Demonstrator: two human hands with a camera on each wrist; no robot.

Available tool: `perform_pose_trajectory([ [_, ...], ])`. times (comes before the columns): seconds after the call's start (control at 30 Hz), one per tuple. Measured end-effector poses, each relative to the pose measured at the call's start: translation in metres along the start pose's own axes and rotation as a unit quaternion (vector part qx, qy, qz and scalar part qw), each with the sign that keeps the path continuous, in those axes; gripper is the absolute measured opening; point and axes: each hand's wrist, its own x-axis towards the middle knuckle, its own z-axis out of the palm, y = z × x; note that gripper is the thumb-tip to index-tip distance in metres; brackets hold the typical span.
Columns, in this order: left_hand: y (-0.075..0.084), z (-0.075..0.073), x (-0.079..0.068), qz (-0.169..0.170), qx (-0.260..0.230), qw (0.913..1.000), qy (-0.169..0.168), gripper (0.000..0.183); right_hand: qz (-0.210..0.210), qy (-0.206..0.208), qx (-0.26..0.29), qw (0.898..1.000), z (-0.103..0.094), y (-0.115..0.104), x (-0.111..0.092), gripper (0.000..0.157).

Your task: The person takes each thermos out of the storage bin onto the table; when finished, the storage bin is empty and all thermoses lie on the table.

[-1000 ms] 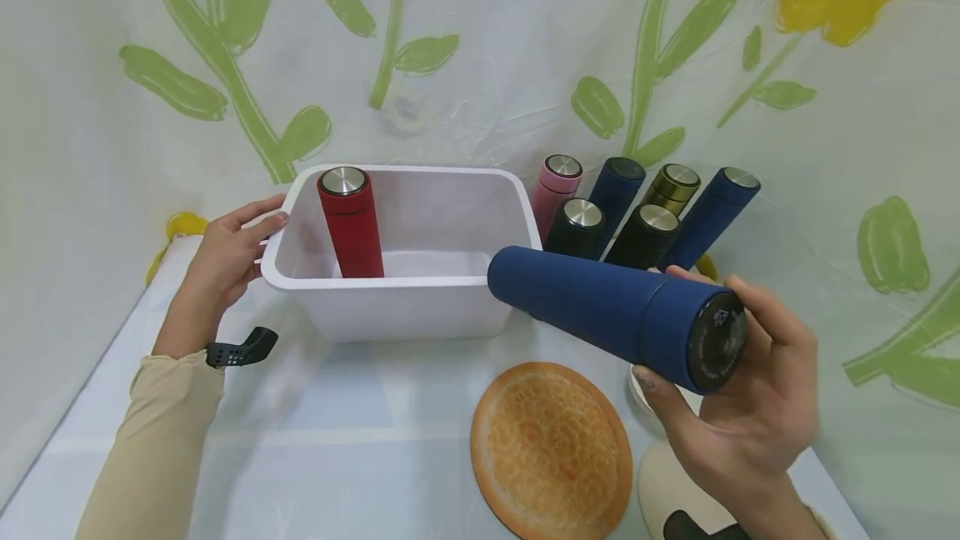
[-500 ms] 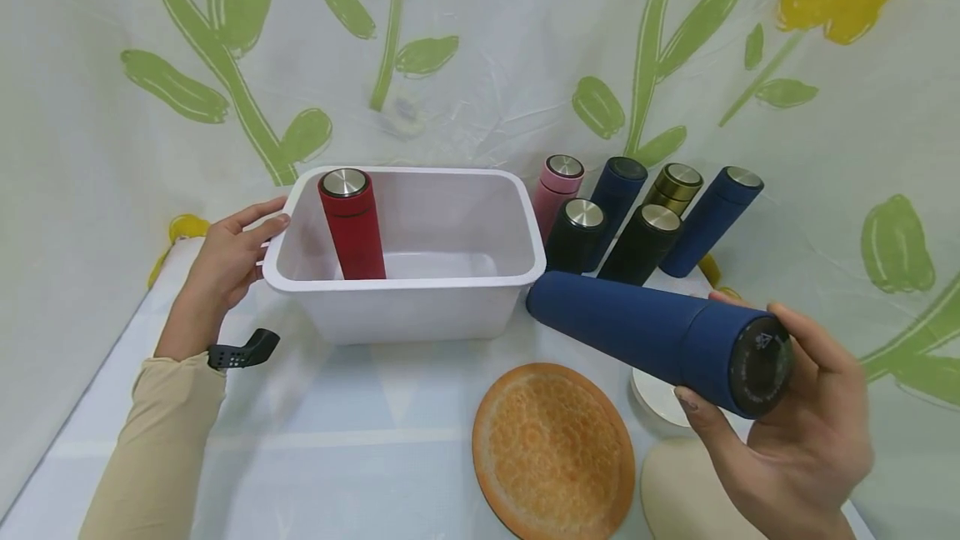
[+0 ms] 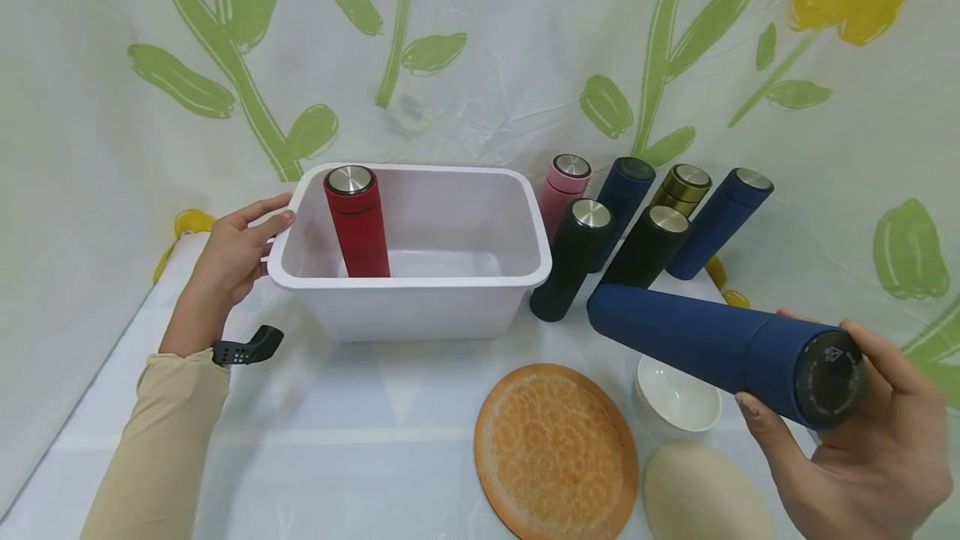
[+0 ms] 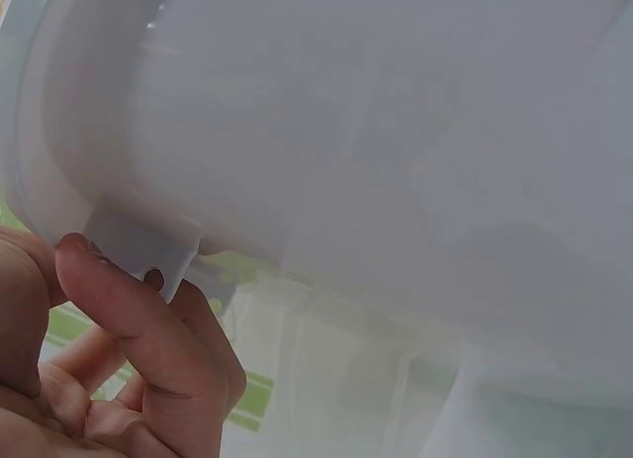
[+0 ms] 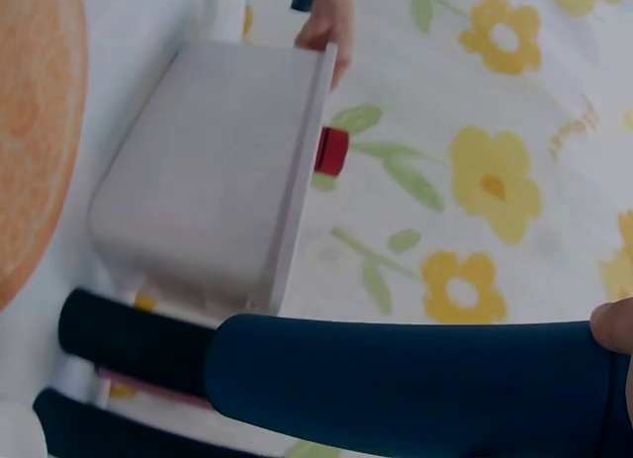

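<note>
My right hand [image 3: 877,448] holds a dark blue thermos flask [image 3: 697,340] by its end with a black disc and pale print. The flask lies nearly level in the air, its far end pointing left toward the standing flasks. In the right wrist view the blue flask [image 5: 415,379] crosses the bottom, with a thumb at its right end. My left hand [image 3: 240,252] grips the left rim of a white plastic tub [image 3: 412,307]; in the left wrist view its fingers [image 4: 148,329] curl at a tab below the rim. A red thermos flask [image 3: 358,232] stands inside the tub's left part.
Right of the tub stand a pink flask [image 3: 564,190], black flasks [image 3: 570,261], blue flasks [image 3: 720,223] and a gold-topped flask [image 3: 684,187]. In front are a round bread-patterned mat [image 3: 558,448], a white bowl [image 3: 678,394] and a cream oval thing [image 3: 701,494].
My right hand has carried the blue flask right and slightly toward me, away from the tub's right front corner, uncovering the bowl and black flasks. The left hand stays at the rim.
</note>
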Motion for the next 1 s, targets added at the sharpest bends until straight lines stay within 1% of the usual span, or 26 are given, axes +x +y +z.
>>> perform_pose_trajectory([
  [0.1,-0.001,0.002,0.001,-0.001,0.001,1.0,-0.001,0.068,0.015,-0.014,-0.081,0.997,-0.013,0.001,-0.001,0.077],
  [0.27,-0.002,0.003,0.004,0.001,0.001,1.0,-0.005,0.067,0.033,-0.046,-0.159,0.986,-0.031,0.003,-0.001,0.079],
  [0.33,-0.002,0.003,0.005,0.001,-0.001,1.0,-0.005,0.067,0.034,-0.053,-0.16,0.985,-0.036,0.005,0.0,0.079],
  [0.43,-0.002,0.001,0.006,-0.005,-0.007,0.9999,-0.006,0.068,0.034,-0.052,-0.145,0.987,-0.041,0.009,0.003,0.079],
  [0.63,0.0,-0.001,0.007,-0.01,-0.008,0.9999,-0.01,0.069,0.03,-0.041,-0.118,0.992,-0.047,0.019,0.005,0.078],
  [0.73,0.0,-0.001,0.006,-0.01,-0.008,0.9999,-0.009,0.069,0.029,-0.046,-0.151,0.987,-0.051,0.024,0.007,0.078],
  [0.9,0.0,-0.001,0.005,-0.013,-0.016,0.9998,-0.008,0.068,0.027,-0.054,-0.224,0.973,-0.059,0.037,0.013,0.078],
  [1.0,0.0,0.0,0.005,-0.013,-0.016,0.9997,-0.009,0.068,0.029,-0.048,-0.234,0.971,-0.062,0.046,0.015,0.076],
])
